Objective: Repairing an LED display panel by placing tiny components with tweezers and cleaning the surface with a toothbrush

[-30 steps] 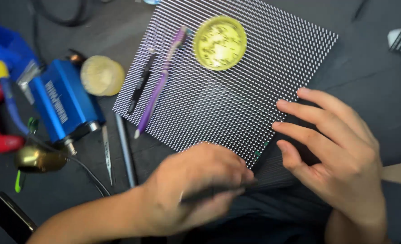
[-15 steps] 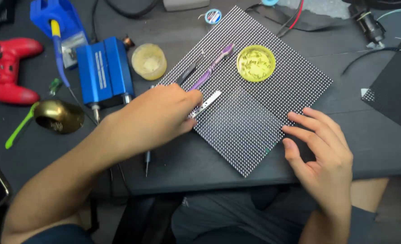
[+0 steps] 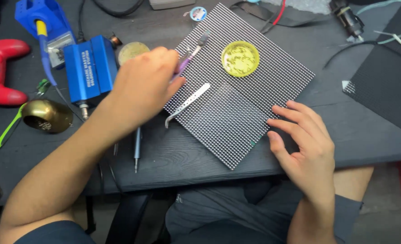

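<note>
Head view shows the left hand (image 3: 144,86) closed around a purple tool (image 3: 187,56) over the dotted panel (image 3: 254,97); the right hand (image 3: 306,144) rests open at the panel's edge, beside curved tweezers (image 3: 187,104).

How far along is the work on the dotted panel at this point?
Done: curved tweezers lie on the dotted panel, beside a yellow dish. In hand: the left hand grips a purple tool at the panel's top edge; the right hand steadies its lower right edge. No change on the panel shows.
</note>
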